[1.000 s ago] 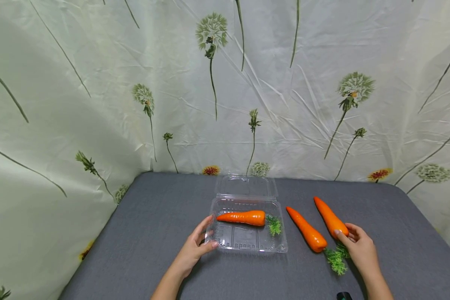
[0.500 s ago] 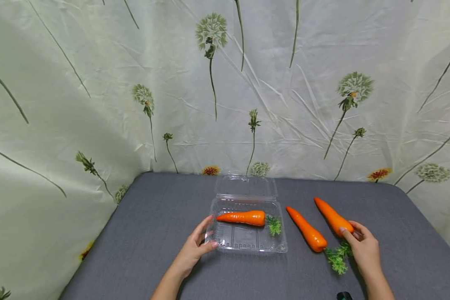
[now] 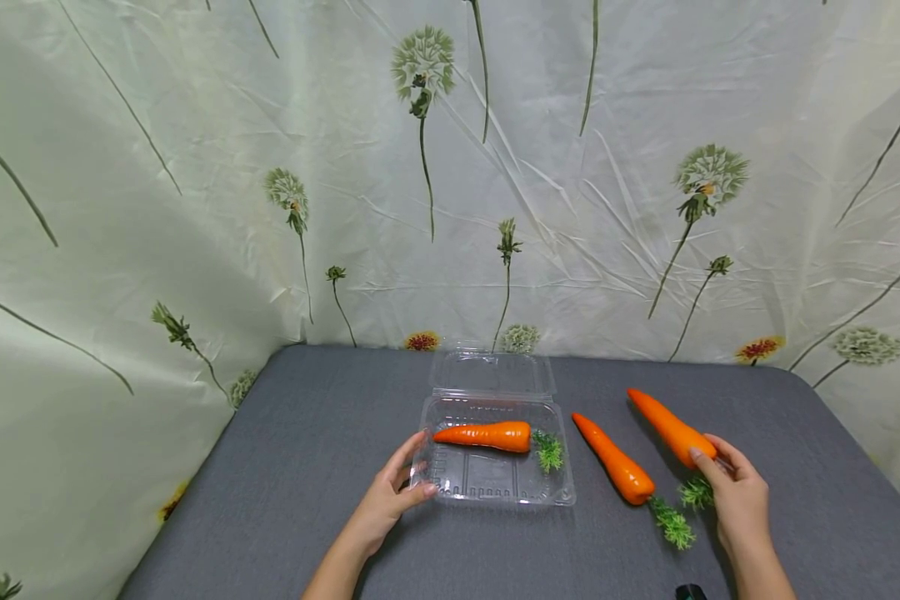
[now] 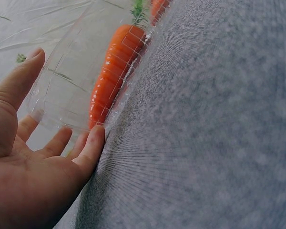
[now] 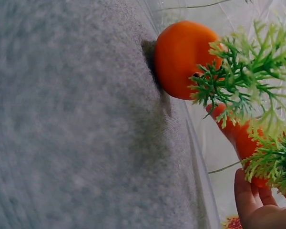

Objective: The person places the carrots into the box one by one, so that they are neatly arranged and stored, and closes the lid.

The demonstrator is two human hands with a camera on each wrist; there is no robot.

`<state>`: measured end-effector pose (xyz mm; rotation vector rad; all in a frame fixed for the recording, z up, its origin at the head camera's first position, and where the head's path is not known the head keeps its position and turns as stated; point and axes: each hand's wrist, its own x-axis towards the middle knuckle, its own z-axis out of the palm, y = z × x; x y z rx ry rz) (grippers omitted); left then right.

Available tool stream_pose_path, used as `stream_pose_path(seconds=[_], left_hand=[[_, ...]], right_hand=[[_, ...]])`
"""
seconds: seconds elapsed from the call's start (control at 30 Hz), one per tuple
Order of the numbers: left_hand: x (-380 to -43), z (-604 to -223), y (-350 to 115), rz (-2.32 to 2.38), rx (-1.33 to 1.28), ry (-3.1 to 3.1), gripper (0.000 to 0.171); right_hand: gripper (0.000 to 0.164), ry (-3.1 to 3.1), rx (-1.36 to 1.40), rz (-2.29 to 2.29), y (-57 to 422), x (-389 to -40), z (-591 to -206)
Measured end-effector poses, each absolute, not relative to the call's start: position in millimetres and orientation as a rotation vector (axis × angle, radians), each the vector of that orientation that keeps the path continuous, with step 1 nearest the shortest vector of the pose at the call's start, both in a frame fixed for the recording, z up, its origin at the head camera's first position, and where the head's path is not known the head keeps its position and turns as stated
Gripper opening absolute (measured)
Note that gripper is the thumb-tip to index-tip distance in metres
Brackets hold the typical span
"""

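In the head view, my left hand (image 3: 388, 492) spreads thumb and fingers against the left side of a clear plastic clamshell container (image 3: 487, 492), its lid (image 3: 491, 372) lying back. One orange carrot (image 3: 487, 435) with a green top (image 3: 548, 452) lies crosswise inside. My right hand (image 3: 735, 492) grips another carrot (image 3: 667, 425) by its thick end, thumb on the near side; its green top (image 3: 696, 493) hangs below the hand. Between container and right hand, a third carrot (image 3: 613, 460) lies on the table. In the right wrist view, leafy tops (image 5: 279, 160) partly cover the gripped carrot (image 5: 243, 138).
A grey cloth-covered table (image 3: 330, 417) bears everything. Behind it and along the left side hangs a pale curtain (image 3: 540, 167) printed with dandelions. A small black object (image 3: 691, 592) shows at the bottom edge, near my right forearm.
My right hand has shifted to the right with the carrot, and that carrot's green top has come apart from the neighbouring carrot's. My left hand and the container have stayed put.
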<state>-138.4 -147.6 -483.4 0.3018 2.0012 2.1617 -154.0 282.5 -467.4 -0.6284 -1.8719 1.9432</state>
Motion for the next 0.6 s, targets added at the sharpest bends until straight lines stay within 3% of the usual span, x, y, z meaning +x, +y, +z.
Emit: stream_pose_path(seconds=[0.3, 0.6], left_hand=[[-140, -485, -148, 2.147, 0.316, 2.015, 0.075], [-139, -485, -148, 2.142, 0.299, 2.013, 0.075]], right_hand=[[0.043, -1.821, -0.519, 2.02, 278, -153, -456], [0.041, -1.775, -0.297, 2.044, 285, -165, -471]])
